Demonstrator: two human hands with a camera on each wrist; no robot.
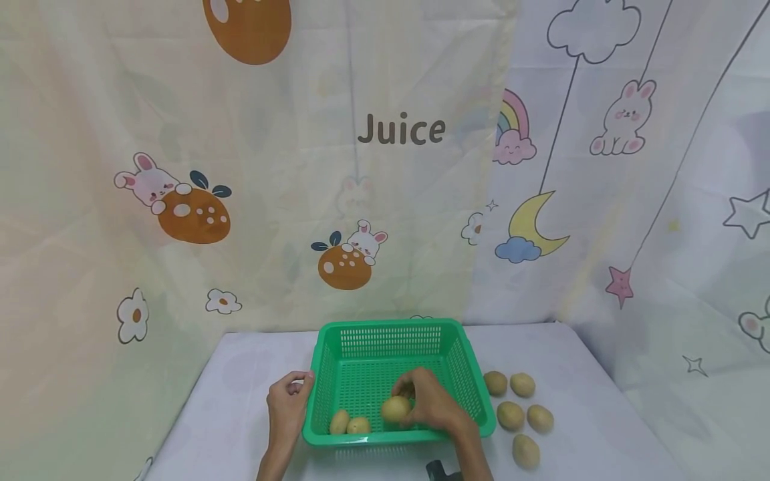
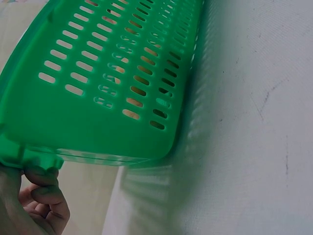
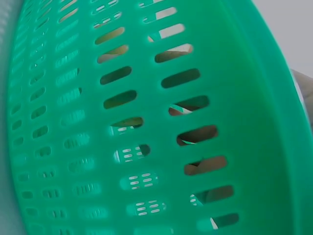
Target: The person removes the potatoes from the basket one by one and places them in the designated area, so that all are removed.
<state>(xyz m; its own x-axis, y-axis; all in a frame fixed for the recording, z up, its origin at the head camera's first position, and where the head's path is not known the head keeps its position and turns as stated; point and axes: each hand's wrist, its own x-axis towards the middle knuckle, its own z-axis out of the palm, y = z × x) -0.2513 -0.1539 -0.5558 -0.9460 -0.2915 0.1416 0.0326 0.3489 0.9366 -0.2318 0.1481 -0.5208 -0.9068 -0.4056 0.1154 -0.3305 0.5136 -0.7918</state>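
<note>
Right hand, frame centre-bottom, gripped a potato inside the green basket; left hand pinched its rim. Risk: the potato could drop onto the two potatoes below and bruise.

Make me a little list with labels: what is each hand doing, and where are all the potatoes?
Left hand: left hand grips the left rim of the green slotted plastic basket
Right hand: right hand inside the basket, holding a round yellowish-brown potato
Other potatoes in basket: two potatoes in the basket, at the front left corner
Potatoes outside: five loose potatoes on the white table, right of the basket
Behind: cartoon curtain printed "Juice"
</note>
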